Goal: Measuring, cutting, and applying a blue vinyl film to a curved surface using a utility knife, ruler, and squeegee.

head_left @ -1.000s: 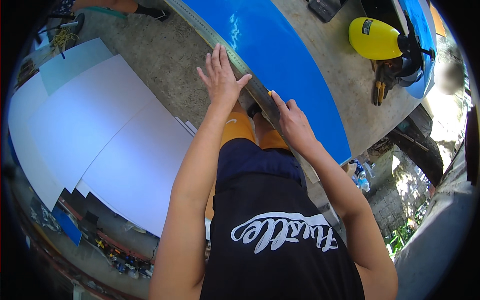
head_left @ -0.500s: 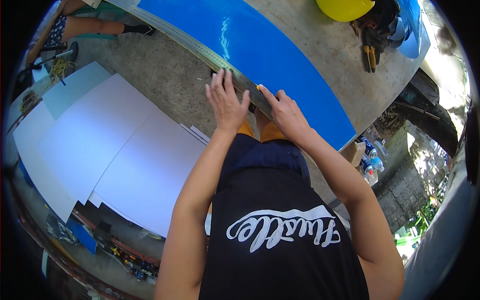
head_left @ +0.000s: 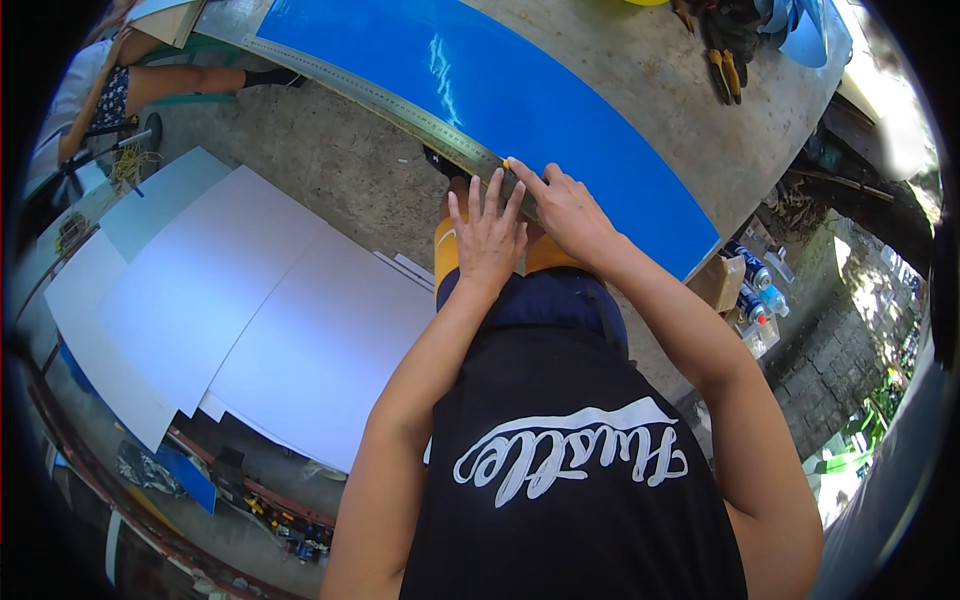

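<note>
A glossy blue sheet (head_left: 560, 130) lies along the near edge of the table, with a long metal ruler (head_left: 440, 133) running along its near side. My left hand (head_left: 488, 240) has its fingers spread, with the fingertips at the ruler's near edge; whether they press on it I cannot tell. Close beside it on the right, my right hand (head_left: 577, 215) is closed, its index finger stretched forward over the ruler. A small yellow tool (head_left: 507, 164) shows at that fingertip; the rest of it is hidden by the hand.
Yellow-handled pliers (head_left: 724, 78) lie on the grey table (head_left: 680, 110) at the far right. Large white sheets (head_left: 250, 290) are stacked low on my left. Spray cans (head_left: 750, 265) stand beyond the table's right end. Another person's leg (head_left: 190, 82) shows at upper left.
My left hand has shifted right and toward me, closer to my right hand. The right hand keeps hold of the yellow tool at the ruler. The whole view has shifted slightly.
</note>
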